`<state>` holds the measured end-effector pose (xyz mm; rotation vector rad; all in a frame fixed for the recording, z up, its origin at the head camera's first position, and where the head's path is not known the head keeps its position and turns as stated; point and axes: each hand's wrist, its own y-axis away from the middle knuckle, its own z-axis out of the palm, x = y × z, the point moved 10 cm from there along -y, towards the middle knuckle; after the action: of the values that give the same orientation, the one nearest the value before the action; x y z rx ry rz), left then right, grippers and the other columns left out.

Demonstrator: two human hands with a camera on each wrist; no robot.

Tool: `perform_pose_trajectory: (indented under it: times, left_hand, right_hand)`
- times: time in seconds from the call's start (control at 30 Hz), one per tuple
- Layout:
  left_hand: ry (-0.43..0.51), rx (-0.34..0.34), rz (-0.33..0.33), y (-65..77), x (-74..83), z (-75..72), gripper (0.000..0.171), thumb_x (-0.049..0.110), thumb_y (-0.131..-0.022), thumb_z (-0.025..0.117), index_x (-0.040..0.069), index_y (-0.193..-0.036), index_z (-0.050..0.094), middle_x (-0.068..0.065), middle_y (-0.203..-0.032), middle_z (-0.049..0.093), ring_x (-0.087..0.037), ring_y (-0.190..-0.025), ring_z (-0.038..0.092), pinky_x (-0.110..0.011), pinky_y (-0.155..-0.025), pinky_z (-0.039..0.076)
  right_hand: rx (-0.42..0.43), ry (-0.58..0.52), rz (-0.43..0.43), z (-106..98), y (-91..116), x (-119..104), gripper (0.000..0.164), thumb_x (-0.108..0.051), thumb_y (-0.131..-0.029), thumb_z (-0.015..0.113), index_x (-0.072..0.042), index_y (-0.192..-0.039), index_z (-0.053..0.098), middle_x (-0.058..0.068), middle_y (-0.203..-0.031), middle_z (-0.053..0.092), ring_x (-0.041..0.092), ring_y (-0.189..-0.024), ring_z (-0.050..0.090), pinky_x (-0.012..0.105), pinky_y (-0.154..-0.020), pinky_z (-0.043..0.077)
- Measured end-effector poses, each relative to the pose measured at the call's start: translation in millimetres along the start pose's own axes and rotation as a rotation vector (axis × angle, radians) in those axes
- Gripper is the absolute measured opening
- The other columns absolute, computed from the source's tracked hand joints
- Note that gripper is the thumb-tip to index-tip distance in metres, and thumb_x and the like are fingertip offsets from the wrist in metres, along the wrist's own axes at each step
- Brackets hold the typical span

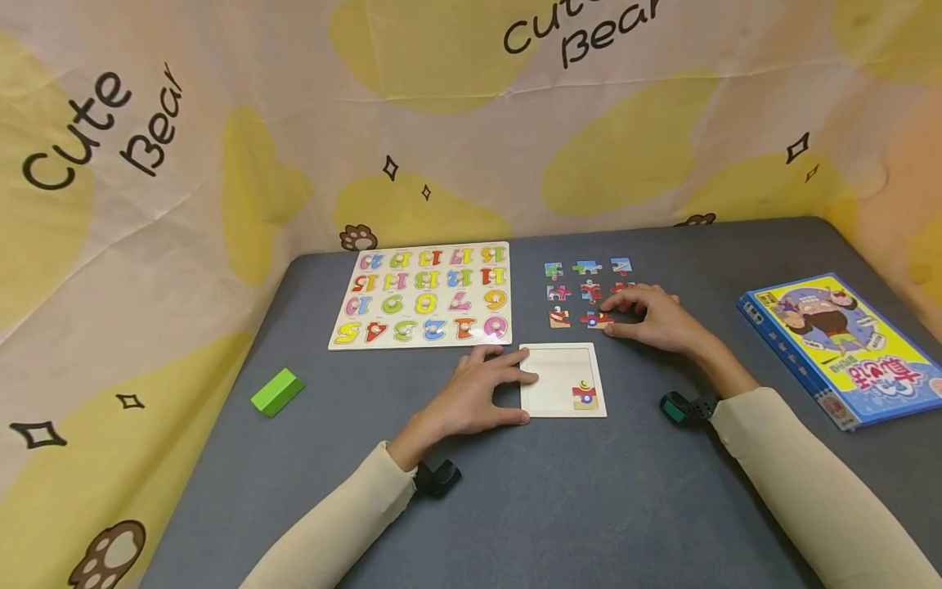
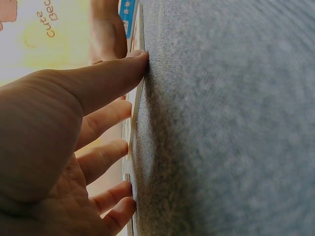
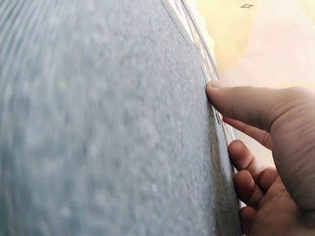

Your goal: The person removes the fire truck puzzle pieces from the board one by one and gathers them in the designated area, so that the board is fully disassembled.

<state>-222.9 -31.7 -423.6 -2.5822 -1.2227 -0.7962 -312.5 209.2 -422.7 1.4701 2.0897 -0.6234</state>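
Note:
A small white puzzle tray (image 1: 553,399) lies in front of me, with one jigsaw piece (image 1: 585,397) in its lower right corner. My left hand (image 1: 478,394) touches the tray's left edge with fingers spread and mostly straight; the left wrist view shows the thumb (image 2: 113,78) at that edge. Beyond the tray, several loose jigsaw pieces (image 1: 559,317) lie in rows. My right hand (image 1: 651,321) pinches a red and blue jigsaw piece (image 1: 593,320) in the nearest row between thumb and index finger. That hand partly covers another piece (image 1: 622,286) behind it.
A number board (image 1: 340,317) lies at the back left, close to the tray. A green block (image 1: 277,393) sits near the table's left side. To the right is a blue and yellow box (image 1: 846,348). A patterned cloth (image 1: 456,123) hangs behind the grey table (image 1: 559,507).

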Motion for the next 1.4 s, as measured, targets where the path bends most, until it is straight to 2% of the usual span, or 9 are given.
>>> perform_pose_trajectory:
  times: [0.37, 0.6, 1.0, 1.2, 1.4]
  left_hand:
    - [0.005, -0.005, -0.006, -0.8, 0.2, -0.4, 0.056, 0.036, -0.084, 0.083, 0.024, -0.137, 0.067, 0.002, -0.163, 0.040, -0.031, -0.150, 0.028, -0.051, -0.111, 0.030]
    - [0.003, -0.006, -0.004, -1.1, 0.0, -0.4, 0.056, 0.037, -0.085, 0.083, 0.025, -0.137, 0.067, 0.002, -0.163, 0.040, -0.031, -0.150, 0.028, -0.051, -0.110, 0.030]
    - [0.000, -0.009, -0.008, -1.5, -0.5, -0.2, 0.057, 0.038, -0.084, 0.084, 0.025, -0.137, 0.067, 0.003, -0.164, 0.040, -0.030, -0.151, 0.028, -0.051, -0.110, 0.030]
    - [-0.003, -0.007, -0.009, -2.5, -0.6, 0.1, 0.057, 0.038, -0.084, 0.084, 0.025, -0.137, 0.067, 0.004, -0.164, 0.040, -0.030, -0.150, 0.027, -0.051, -0.110, 0.029]
    - [-0.008, -0.003, 0.001, -2.2, -0.6, 0.1, 0.057, 0.037, -0.084, 0.084, 0.024, -0.137, 0.067, 0.002, -0.163, 0.041, -0.031, -0.150, 0.029, -0.051, -0.109, 0.030]
  right_hand:
    - [0.043, 0.001, 0.020, 0.1, -1.6, -3.8, 0.028, -0.022, -0.087, 0.081, -0.011, -0.112, 0.076, 0.010, -0.096, 0.061, 0.024, -0.088, 0.043, 0.045, -0.080, 0.019]
    - [0.082, -0.011, -0.003, -2.2, -2.1, -7.5, 0.027, -0.020, -0.086, 0.082, -0.010, -0.111, 0.076, 0.011, -0.094, 0.062, 0.023, -0.084, 0.045, 0.045, -0.079, 0.019]
    - [0.109, -0.081, -0.030, -3.9, 3.8, -5.3, 0.031, -0.019, -0.089, 0.079, -0.011, -0.119, 0.074, 0.012, -0.100, 0.063, 0.023, -0.088, 0.044, 0.043, -0.081, 0.020]
    - [0.068, -0.129, -0.089, 0.5, 11.0, -14.8, 0.030, -0.016, -0.091, 0.078, -0.011, -0.120, 0.073, 0.009, -0.104, 0.065, 0.022, -0.092, 0.047, 0.038, -0.082, 0.033]
    - [0.007, -0.132, -0.127, 7.8, 17.7, -25.0, 0.033, -0.016, -0.091, 0.077, -0.016, -0.124, 0.072, 0.007, -0.104, 0.066, 0.019, -0.091, 0.048, 0.034, -0.082, 0.037]
